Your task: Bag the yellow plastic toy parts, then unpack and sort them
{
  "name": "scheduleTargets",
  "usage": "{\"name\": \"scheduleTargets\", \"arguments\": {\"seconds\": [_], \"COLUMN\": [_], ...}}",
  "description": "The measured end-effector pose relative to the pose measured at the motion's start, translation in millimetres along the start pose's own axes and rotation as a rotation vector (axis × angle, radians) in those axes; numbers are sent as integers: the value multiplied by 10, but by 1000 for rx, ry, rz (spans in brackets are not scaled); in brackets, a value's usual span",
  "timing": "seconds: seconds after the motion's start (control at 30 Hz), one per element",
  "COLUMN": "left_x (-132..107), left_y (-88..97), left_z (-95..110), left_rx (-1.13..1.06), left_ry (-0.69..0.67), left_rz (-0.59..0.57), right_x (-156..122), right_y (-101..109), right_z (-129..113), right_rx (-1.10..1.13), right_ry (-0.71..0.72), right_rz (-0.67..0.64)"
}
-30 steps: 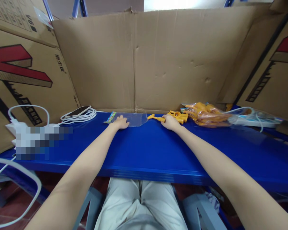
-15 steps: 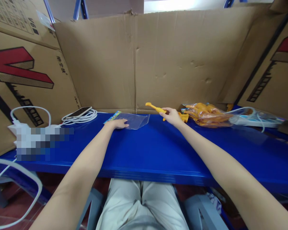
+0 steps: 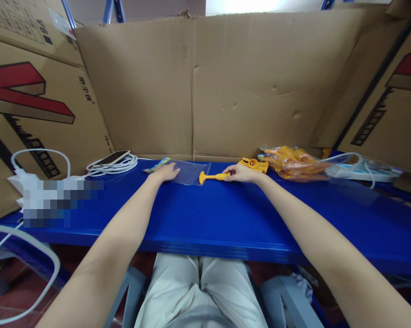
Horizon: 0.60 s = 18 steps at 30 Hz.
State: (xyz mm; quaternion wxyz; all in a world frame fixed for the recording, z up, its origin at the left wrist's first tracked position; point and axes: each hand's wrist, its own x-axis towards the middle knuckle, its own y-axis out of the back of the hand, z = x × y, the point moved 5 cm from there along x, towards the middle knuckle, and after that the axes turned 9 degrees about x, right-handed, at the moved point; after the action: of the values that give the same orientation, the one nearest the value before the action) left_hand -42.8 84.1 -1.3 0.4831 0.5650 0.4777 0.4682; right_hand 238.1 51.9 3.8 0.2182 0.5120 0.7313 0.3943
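Note:
My left hand [image 3: 167,171] lies on a clear plastic bag [image 3: 191,174] that has a colourful header, its fingers stretched over the near-left part of the bag. The bag is flat on the blue table. My right hand [image 3: 241,173] is closed round one end of a yellow plastic toy piece [image 3: 214,176] with a ridged shaft. The piece's wider, hammer-like end points left and overlaps the bag's right edge. Just behind my right hand sits another yellow plastic part [image 3: 252,163] with a round hole, partly hidden by the hand.
A clear bag of yellow-orange plastic pieces [image 3: 294,164] lies to the right, beside a white power strip [image 3: 362,172]. Left are a phone [image 3: 114,157] on a coiled white cable [image 3: 123,167] and white plugs. Cardboard walls [image 3: 260,82] close in the blue table [image 3: 205,218].
My right hand has lowered the yellow toy piece and turned it level, its free end now at the bag's right edge. My left hand has shifted slightly left on the bag.

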Motion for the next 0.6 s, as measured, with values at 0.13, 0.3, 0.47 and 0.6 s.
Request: {"name": "scheduleTargets", "arguments": {"seconds": [0.13,0.3,0.47,0.6], "left_x": [-104,-260,-310,-306], "left_y": [83,173,164,172], "left_z": [242,604,758,795], "left_rx": [41,-13,88,136], "left_ry": [-44,-162,-156,-187], "left_rz": [52,42,28,68], "right_x": [-21,-10,35,42], "right_y": [-11,-29,-47,-56], "right_z": [-25,-34,39,57], "right_rx": [0,-40,-22,-18], "right_ry": [-29,-23,-25,-28], "right_rz": [-6,18,18,15]}}
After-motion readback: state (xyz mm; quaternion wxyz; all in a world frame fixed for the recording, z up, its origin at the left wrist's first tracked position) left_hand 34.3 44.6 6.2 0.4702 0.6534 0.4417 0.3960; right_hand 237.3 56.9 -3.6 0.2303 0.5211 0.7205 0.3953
